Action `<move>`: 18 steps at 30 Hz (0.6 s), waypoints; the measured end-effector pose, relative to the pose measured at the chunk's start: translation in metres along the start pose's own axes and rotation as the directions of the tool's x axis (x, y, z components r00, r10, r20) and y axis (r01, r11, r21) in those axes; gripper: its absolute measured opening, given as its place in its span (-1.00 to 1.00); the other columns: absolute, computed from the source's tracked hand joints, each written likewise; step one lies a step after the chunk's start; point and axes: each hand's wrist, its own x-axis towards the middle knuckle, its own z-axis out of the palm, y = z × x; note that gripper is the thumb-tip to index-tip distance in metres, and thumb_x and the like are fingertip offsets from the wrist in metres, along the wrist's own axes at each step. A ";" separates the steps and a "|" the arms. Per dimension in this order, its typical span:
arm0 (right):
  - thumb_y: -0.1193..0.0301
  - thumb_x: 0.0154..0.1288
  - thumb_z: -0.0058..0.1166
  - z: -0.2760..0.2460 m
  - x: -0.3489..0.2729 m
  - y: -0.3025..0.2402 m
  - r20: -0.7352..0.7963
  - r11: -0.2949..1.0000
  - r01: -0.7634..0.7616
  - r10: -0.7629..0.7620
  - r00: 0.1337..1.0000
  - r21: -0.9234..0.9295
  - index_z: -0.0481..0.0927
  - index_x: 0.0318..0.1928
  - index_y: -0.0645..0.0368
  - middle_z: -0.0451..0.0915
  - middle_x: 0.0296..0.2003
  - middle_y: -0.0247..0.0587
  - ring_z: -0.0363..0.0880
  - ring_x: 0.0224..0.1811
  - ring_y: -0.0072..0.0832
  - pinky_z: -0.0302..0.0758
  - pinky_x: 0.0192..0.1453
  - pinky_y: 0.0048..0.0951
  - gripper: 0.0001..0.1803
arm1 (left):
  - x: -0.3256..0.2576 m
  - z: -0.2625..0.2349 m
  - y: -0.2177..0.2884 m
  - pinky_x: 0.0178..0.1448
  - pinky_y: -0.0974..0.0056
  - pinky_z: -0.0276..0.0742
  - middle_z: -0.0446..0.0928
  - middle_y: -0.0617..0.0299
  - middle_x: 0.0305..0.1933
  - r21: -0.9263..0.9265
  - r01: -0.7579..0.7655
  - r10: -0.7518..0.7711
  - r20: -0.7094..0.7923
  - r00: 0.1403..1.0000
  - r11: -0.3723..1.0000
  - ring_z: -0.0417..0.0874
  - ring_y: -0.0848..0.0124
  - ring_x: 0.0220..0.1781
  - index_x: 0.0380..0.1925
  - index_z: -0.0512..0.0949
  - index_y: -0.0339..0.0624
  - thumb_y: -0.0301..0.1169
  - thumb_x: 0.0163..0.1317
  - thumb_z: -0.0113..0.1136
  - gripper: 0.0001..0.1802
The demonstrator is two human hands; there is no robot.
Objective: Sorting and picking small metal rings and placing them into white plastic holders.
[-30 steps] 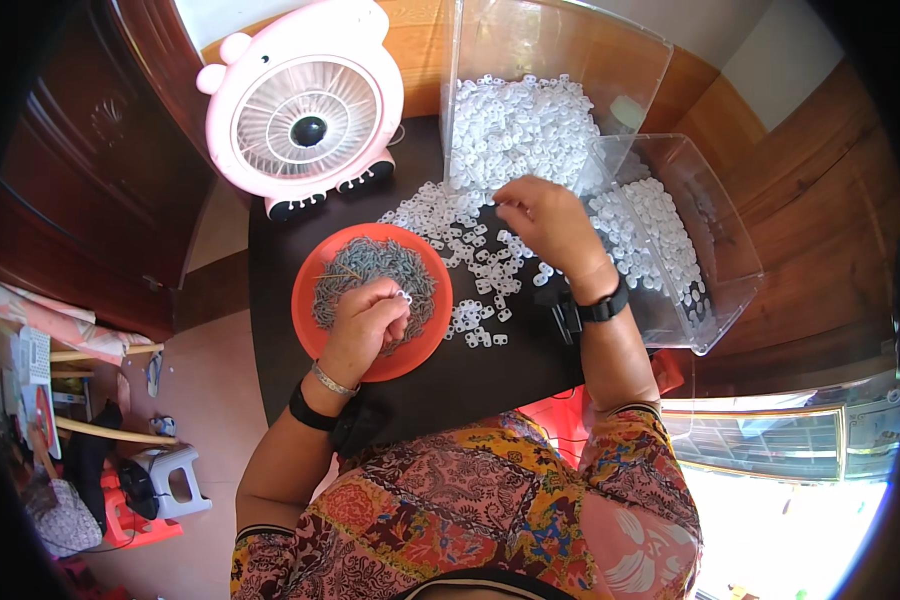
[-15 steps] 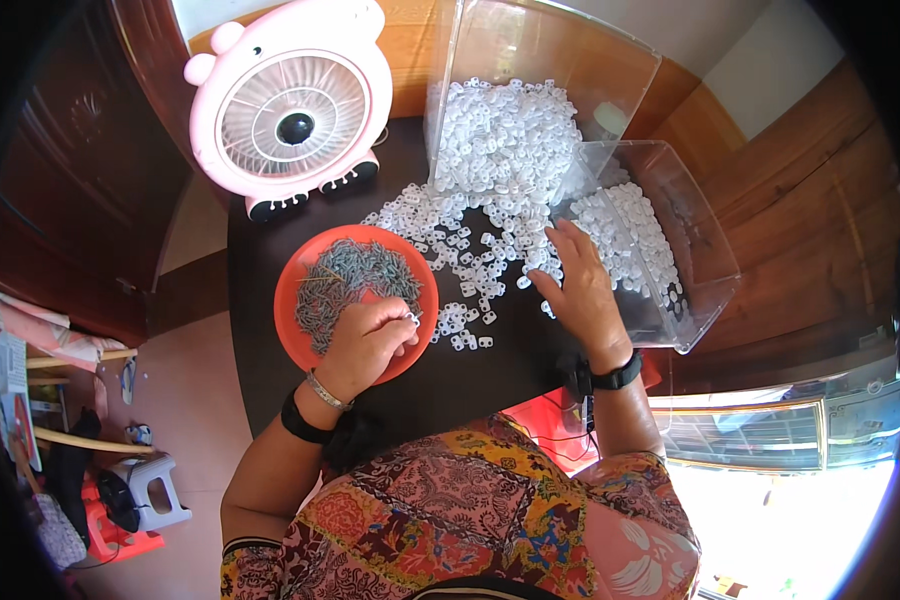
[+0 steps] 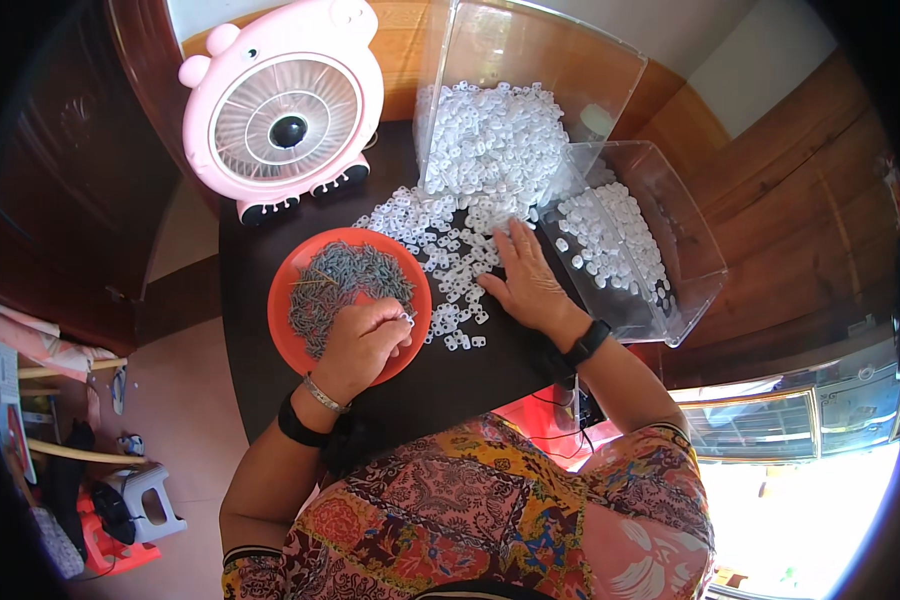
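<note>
My left hand (image 3: 360, 345) is closed over the near right edge of a round orange-red dish (image 3: 279, 318). It pinches a small white plastic piece with holes (image 3: 407, 319). Many thin grey screws (image 3: 342, 268) fill the dish. My right hand (image 3: 532, 288) lies palm down with fingers spread, its fingertips among loose white two-holed pieces (image 3: 462, 285) scattered on the dark tabletop. Whatever is under its fingers is hidden.
A tall clear box (image 3: 570, 50) at the back holds a heap of white pieces. Right of it stands a smaller clear bin (image 3: 692, 275) with more white pieces (image 3: 610, 225). A pink animal-shaped fan (image 3: 198, 130) stands at the back left of the table (image 3: 450, 385).
My right hand has moved left, from beside the smaller bin onto the scattered pieces. My left hand stays at the dish with its piece. The whole view has shifted slightly.
</note>
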 end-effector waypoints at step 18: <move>0.34 0.08 0.22 -0.058 -0.004 0.021 -0.088 0.990 0.045 -0.034 0.996 0.131 0.58 -0.19 0.18 0.56 -0.23 -0.07 0.52 -0.11 -0.12 0.45 -0.02 -0.23 -0.72 | 0.000 0.000 0.001 -0.41 0.42 0.40 0.58 0.19 -0.53 0.097 -0.032 0.027 0.055 0.998 0.995 0.53 0.54 -0.53 -0.56 0.49 -0.32 -0.44 0.18 0.01 -0.80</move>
